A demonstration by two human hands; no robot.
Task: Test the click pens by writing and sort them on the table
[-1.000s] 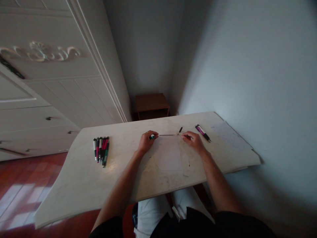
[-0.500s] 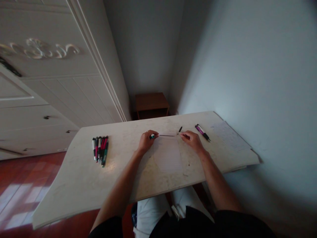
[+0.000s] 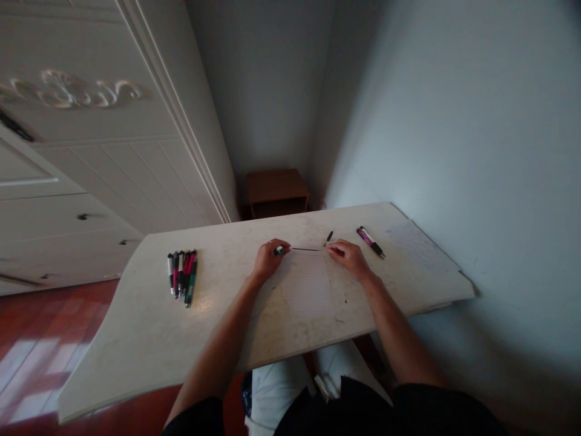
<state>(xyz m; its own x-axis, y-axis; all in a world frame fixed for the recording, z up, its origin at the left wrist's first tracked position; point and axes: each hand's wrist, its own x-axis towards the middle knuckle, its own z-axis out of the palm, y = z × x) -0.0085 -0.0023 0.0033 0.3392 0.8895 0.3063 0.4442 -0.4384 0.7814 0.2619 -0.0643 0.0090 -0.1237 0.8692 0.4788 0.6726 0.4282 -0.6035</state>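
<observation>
My left hand [image 3: 269, 257] is closed round a green pen barrel [image 3: 279, 249], most of it hidden by the fingers. A thin dark ink refill [image 3: 305, 249] sticks out of the barrel to the right, level above a lined sheet of paper [image 3: 308, 290]. Facing the refill's tip, my right hand [image 3: 347, 255] pinches its fingertips together; whatever they hold is too small to make out. Just beyond those fingertips lies a short dark pen part [image 3: 329, 235].
Several pens [image 3: 182, 275] lie side by side at the left of the white table [image 3: 236, 327]. Two more pens [image 3: 370, 242] rest right of my right hand. A written sheet [image 3: 422, 245] lies near the wall, and a brown wooden stand [image 3: 276, 186] is behind the table.
My right hand has shifted slightly left, closer to the refill's tip. My left hand keeps its hold on the pen barrel. The view has turned very slightly.
</observation>
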